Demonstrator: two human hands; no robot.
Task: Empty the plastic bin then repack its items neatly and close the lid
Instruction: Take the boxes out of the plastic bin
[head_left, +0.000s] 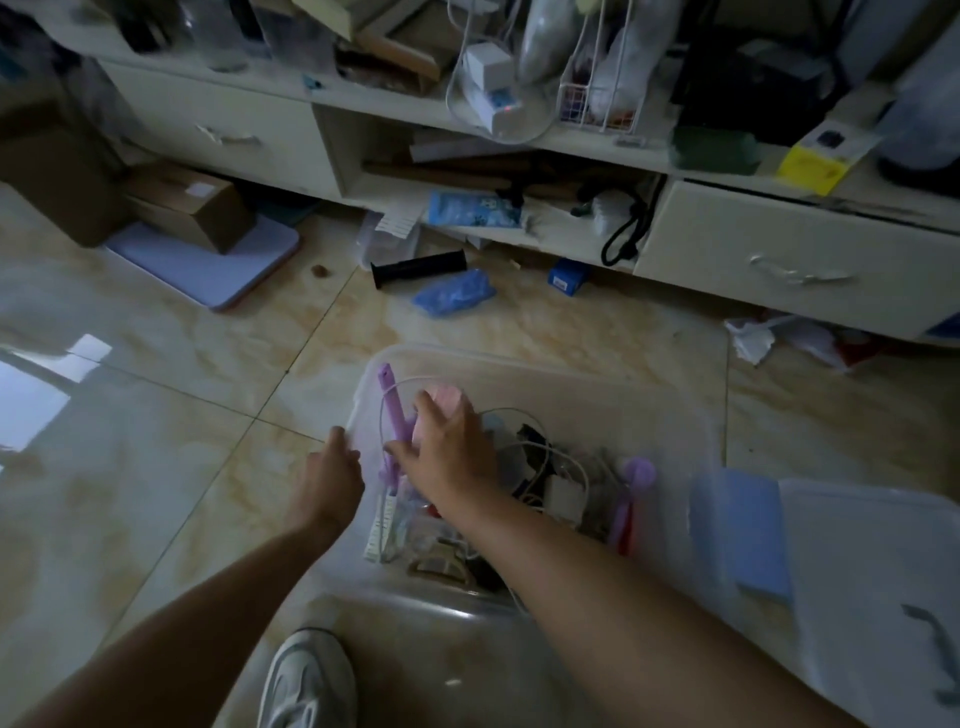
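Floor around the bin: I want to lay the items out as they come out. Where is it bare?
The widest bare tiles lie left of the bin, running from the left hand towards the purple board. A smaller patch lies beyond the bin, short of the blue bag. Crowded: the cabinet foot, and the right side, taken by the lid.

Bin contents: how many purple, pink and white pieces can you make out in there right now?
Purple: 2, the long stick by the left wall and the spoon-like piece on the right.
Pink: 1, the pink item under the right hand.
White: 1, the cable.
Total: 4; the rest is too blurred.
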